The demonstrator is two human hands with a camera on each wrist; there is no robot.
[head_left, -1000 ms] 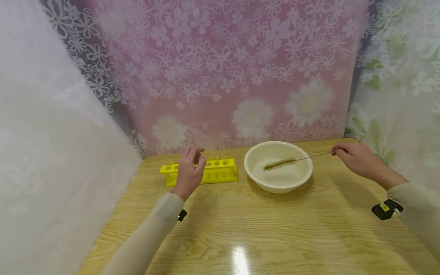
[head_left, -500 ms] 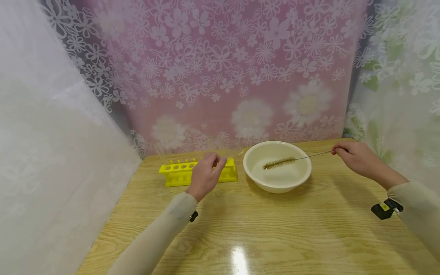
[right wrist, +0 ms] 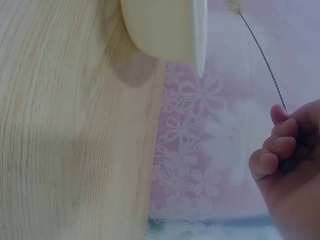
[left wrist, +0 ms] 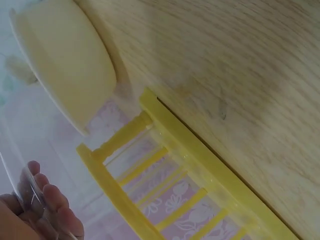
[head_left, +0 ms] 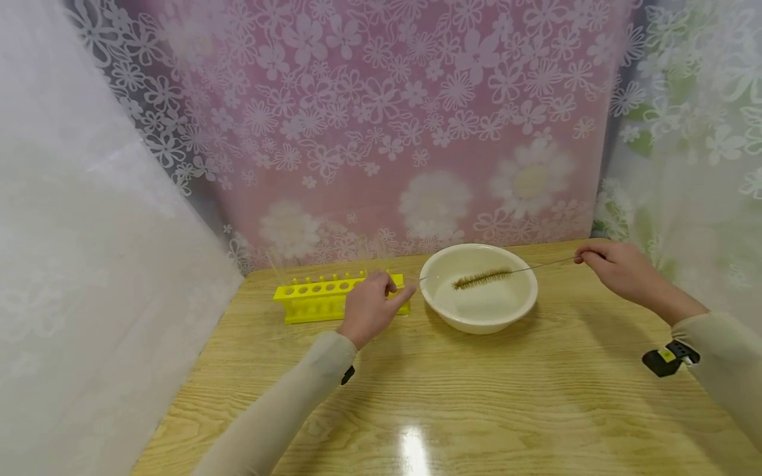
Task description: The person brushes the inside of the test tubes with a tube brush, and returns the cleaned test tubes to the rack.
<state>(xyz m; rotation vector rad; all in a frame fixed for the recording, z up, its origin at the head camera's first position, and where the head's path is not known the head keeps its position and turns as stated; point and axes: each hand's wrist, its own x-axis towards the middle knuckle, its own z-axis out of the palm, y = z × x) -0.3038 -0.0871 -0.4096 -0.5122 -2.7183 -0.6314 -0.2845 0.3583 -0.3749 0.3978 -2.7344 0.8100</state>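
A clear glass test tube (left wrist: 14, 167) lies in the grip of my left hand (head_left: 370, 305), its end pointing right toward the bowl's rim. That hand is in front of the right part of a yellow test tube rack (head_left: 315, 307), hiding some of its holes. On the right, my right hand (head_left: 616, 270) pinches the twisted wire handle (right wrist: 264, 56) of a test tube brush (head_left: 482, 279). The bristles hang over the inside of a cream bowl (head_left: 476, 325). In the right wrist view the fingers curl in around the wire's end.
More clear test tubes (head_left: 276, 264) stand at the rack's left end and behind my left hand. The wooden table (head_left: 464, 396) carries rack and bowl side by side near its back edge. A pink flowered curtain (head_left: 369, 198) hangs behind, with pale sheeting on both sides.
My left hand has moved right along the rack toward the bowl, and a test tube now shows in its grip. The right hand and brush have stayed almost still.
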